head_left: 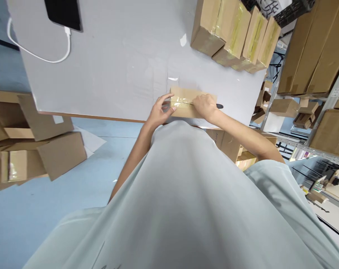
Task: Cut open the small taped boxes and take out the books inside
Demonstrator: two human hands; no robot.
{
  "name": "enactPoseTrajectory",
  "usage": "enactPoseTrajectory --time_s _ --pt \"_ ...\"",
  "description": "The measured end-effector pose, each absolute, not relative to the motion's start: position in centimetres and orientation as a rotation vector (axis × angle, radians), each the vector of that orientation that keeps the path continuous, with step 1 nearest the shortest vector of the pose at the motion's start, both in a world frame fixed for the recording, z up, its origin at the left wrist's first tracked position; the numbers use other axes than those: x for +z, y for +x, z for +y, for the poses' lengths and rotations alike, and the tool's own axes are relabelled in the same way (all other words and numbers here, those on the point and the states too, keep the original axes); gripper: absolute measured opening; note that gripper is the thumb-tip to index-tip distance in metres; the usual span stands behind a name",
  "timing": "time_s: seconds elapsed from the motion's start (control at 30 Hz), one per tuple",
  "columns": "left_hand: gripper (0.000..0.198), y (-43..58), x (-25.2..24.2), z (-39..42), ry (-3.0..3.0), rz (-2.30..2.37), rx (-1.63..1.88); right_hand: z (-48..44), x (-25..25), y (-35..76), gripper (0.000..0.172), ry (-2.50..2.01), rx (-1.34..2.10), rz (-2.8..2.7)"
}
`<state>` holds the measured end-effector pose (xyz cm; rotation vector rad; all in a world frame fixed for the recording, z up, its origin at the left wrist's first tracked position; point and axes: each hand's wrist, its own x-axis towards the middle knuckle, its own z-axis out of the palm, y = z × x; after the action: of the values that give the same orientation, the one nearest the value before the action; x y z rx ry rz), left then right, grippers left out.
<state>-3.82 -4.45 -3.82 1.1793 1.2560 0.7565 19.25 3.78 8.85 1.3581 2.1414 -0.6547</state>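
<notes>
Both on box | left hand clasps its end | right hand flat atop

White table: matt top, wood-coloured edge, even light.
- On it, far left corner: dark phone with white cable.
- On it, far right corner: row of taped cartons.
- Around it: pale blue floor.
- To its left: loose cardboard boxes on the floor.
- To its right: metal shelving stacked with brown cartons.
</notes>
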Motion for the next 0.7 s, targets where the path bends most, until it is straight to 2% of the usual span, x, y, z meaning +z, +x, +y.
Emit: enactPoseTrajectory --time_s 0.23,0.53,0.7 --pt "0.079 -2.2 -4.4 -4.7 1.18 1.323 0.72 2.1 10.9 29.5 0.038 1.384 -0.557 2.012" --pt "0.077 0.1 -3.1 -5.1 1.181 1.404 0.679 0.1 10.4 38.3 0.039 1.61 -0.719 1.879" --pt "0.072 -0.4 -2.6 -5.3 1.23 1.496 0.655 -1.5 10.1 47.1 0.041 1.677 -0.566 1.768"
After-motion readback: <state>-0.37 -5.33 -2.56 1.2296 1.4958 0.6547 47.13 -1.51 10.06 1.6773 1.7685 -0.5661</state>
